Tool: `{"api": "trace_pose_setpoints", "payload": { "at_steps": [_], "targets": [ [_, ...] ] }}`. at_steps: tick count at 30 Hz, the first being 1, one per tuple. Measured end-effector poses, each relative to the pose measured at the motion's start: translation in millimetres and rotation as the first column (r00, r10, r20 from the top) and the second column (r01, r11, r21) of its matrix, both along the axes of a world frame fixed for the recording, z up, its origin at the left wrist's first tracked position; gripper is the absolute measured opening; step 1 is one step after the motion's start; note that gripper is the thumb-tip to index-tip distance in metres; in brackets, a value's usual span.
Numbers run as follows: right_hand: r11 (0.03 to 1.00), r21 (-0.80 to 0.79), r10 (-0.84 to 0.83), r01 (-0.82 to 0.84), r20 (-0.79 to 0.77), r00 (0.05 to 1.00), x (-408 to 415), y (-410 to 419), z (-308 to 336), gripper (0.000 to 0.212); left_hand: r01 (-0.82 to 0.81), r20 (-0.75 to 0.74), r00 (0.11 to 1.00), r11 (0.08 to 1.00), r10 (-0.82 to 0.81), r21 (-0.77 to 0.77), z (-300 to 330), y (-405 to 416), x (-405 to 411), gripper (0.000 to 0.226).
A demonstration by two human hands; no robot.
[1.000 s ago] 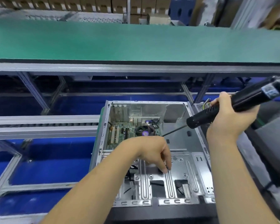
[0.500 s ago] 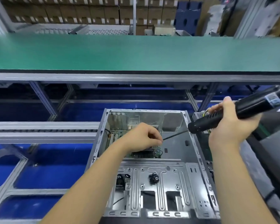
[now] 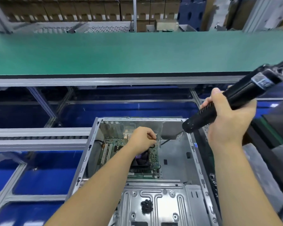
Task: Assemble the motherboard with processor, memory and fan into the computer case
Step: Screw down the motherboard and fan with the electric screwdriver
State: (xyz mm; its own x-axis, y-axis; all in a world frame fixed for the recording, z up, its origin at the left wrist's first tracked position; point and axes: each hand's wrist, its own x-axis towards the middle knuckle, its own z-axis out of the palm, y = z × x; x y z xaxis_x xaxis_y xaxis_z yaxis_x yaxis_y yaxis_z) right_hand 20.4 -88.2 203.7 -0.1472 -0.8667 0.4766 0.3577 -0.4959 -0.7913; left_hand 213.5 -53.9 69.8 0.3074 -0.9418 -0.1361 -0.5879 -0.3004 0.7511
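My left hand [image 3: 143,138] reaches into the case [image 3: 175,160] with its fingers curled over the far right corner of the board [image 3: 114,147]; they seem pinched on something small, a screw I judge, but it is too small to tell. My right hand [image 3: 227,121] is wrapped round the black driver [image 3: 225,105], held up over the case's right wall, its thin bit [image 3: 167,141] slanting down toward the left fingertips without quite meeting them.

The board already lies flat on the case floor, at the far left of the open bay. The fan [image 3: 141,160] sits on it, partly under my left forearm, so the processor beneath is hidden and I take it as fitted. I cannot make out memory sticks; the slots [image 3: 107,152] at the left look bare, though the view is soft there. So the placing is done, and I judge the fastening is under way: this corner is about to get its screw. How many other corners are fixed I cannot see.

Nearer me, a small heap of black screws [image 3: 147,206] rests on the case's ribbed bracket [image 3: 170,201]. The case stands on a roller line [image 3: 39,137], with a green belt [image 3: 121,53] beyond and stacked boxes [image 3: 72,8] behind.
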Motion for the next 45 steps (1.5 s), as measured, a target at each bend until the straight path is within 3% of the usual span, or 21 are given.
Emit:
{"api": "trace_pose_setpoints", "payload": {
  "at_steps": [9, 15, 19, 31, 36, 45],
  "targets": [
    [0.999, 0.004, 0.042, -0.042, 0.015, 0.999, 15, -13, -5, 0.025, -0.047, 0.101, 0.993, 0.997, 0.053, -0.058, -35, 0, 1, 0.013],
    [1.0, 0.013, 0.016, -0.015, -0.038, 0.999, 24, -14, -10, 0.032, -0.056, 0.045, 0.997, 0.997, 0.059, -0.054, -42, 0, -4, 0.018],
    [1.0, 0.018, 0.024, -0.024, -0.009, 1.0, 25, -15, -15, 0.023, -0.04, 0.033, 0.999, 0.996, 0.043, -0.075, -42, 0, -5, 0.019],
    [1.0, 0.013, 0.019, -0.018, -0.01, 1.0, 26, -20, -20, 0.023, 0.007, 0.028, 1.0, 0.993, -0.003, -0.12, -41, 3, -3, 0.02],
    [0.998, -0.025, 0.065, -0.066, -0.037, 0.997, 26, -20, -20, 0.035, 0.026, 0.077, 0.997, 0.993, -0.017, -0.116, -41, 3, -2, 0.023],
    [0.994, -0.026, 0.107, -0.106, 0.027, 0.994, 27, -21, -18, 0.024, 0.048, 0.122, 0.992, 0.991, -0.033, -0.122, -42, 3, -3, 0.024]
  ]
}}
